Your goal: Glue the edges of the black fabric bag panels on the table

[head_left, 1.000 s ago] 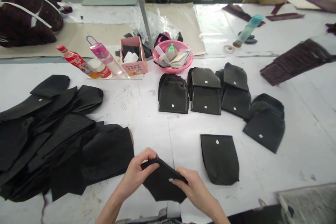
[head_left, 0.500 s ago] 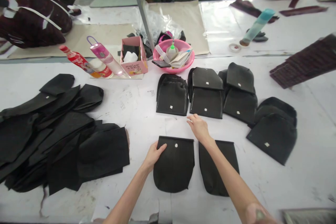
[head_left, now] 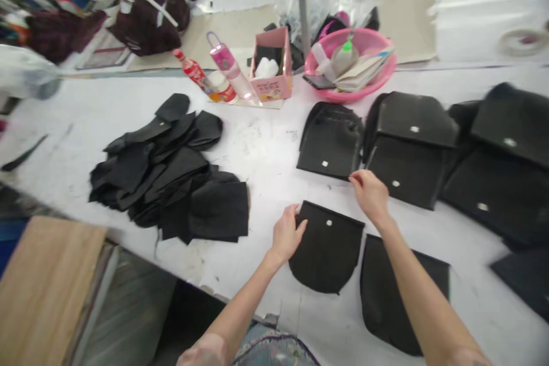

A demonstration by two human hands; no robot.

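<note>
My left hand (head_left: pixel 288 235) is at the left edge of a black fabric panel (head_left: pixel 328 254) that lies flat with a small white sticker near its straight top edge. The thumb and fingers are apart, the thumb just over the panel's edge. My right hand (head_left: pixel 372 197) has its thumb and forefinger pinched at the lower right corner of another black piece (head_left: pixel 328 146), farther back on the table. Under my right forearm lies a second loose black panel (head_left: pixel 381 297), partly hidden by the arm.
Stacked black pieces (head_left: pixel 414 168) extend to the right. A heap of black fabric (head_left: pixel 171 183) lies left. Behind stand a pink basin (head_left: pixel 388 71), a pink box (head_left: pixel 272 90), a red bottle (head_left: pixel 195 75) and a pink bottle (head_left: pixel 231 71). A metal post (head_left: pixel 302 6) rises behind. Someone's arm shows far left.
The view has swung left, showing the table's front edge. My right hand's fingers have closed at the far piece's corner. My left hand's grip on the near panel has loosened.
</note>
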